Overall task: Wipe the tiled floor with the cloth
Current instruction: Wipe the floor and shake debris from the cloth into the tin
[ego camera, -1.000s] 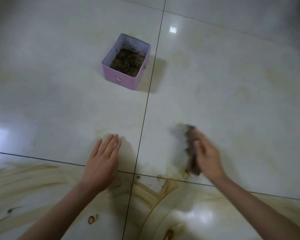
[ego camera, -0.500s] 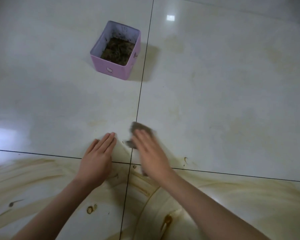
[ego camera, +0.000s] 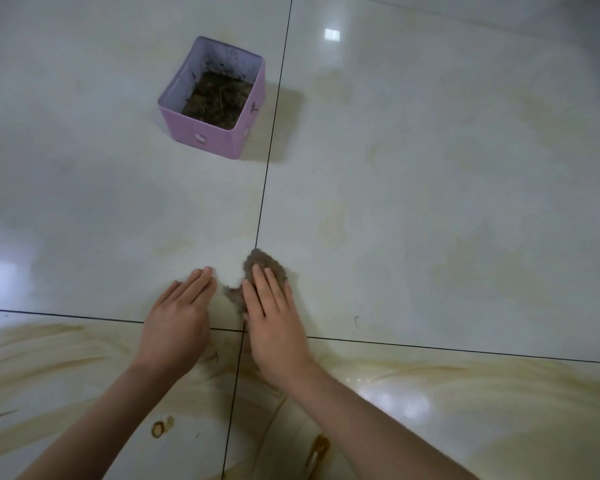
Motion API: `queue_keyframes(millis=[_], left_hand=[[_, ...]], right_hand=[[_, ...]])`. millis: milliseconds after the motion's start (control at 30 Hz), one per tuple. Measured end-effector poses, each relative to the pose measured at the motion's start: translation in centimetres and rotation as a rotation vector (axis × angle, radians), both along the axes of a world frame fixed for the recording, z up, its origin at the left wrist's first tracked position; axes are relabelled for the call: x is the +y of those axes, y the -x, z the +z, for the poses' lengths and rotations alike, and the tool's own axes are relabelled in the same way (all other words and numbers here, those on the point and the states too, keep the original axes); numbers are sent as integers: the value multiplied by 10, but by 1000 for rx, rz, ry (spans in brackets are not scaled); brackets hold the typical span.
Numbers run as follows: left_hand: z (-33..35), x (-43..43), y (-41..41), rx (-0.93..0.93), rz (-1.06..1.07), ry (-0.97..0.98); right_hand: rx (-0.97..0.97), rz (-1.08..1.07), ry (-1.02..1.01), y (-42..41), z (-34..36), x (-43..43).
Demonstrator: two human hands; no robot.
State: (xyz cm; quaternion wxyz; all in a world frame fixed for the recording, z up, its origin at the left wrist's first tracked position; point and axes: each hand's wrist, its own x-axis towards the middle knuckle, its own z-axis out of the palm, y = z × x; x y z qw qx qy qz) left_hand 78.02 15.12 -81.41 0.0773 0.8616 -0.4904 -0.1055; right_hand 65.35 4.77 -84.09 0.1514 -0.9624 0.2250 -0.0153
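On the near side of the pink box [ego camera: 201, 136] of soil, the left hand [ego camera: 179, 323] lies flat on the tiled floor [ego camera: 430, 202], fingers straight and together, holding nothing; it seems to serve as a brace. Just to its right, also nearer than the box, the right hand [ego camera: 274, 323] presses a soiled brown cloth [ego camera: 257, 259] to the floor with straight fingers. The wiping looks mid-stroke. Brown streaks [ego camera: 516, 382] lie farther from the box, by the wrists, so the next move likely calls for drawing the cloth back over them with firm pressure.
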Motion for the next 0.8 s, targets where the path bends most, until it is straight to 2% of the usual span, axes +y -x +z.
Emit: queue_keyframes(millis=[67,100,167,233,267,333,367,433,467,567,667,733,767,800], left_hand=[[2,0,-4,-4,-17,9],[3,1,-5,2,-22,11],[4,2,-8,8,-27,23],[3,3,-8,21,-26,23],[2,3,-7,29,-25,24],[1,3,-6,33,-6,31],[1,3,-5,34,3,37],[-2,3,-4,59,27,71],[-3,3,-4,90,53,92],[-1,10,-9,162,100,127],[8,22,-18,89,114,98],[11,34,-26,35,138,55],[11,41,-30,23,153,21],[11,48,-34,23,173,-17]], right_hand=[[44,127,-28,25,1,-28],[24,104,-13,47,5,-44],[32,-107,43,104,7,-81],[149,-352,62,158,10,-108],[205,-496,50,170,13,-111],[176,-734,35,157,8,-96],[134,-728,56,138,5,-79],[86,-551,111,88,-3,-37],[63,-426,109,61,-6,-15],[-72,-245,26,-1,-10,31],[-116,-19,-274,-43,4,21],[-196,-45,-564,-52,22,-10],[-269,-131,-611,-47,30,-27],[-325,-237,-576,-38,35,-43]])
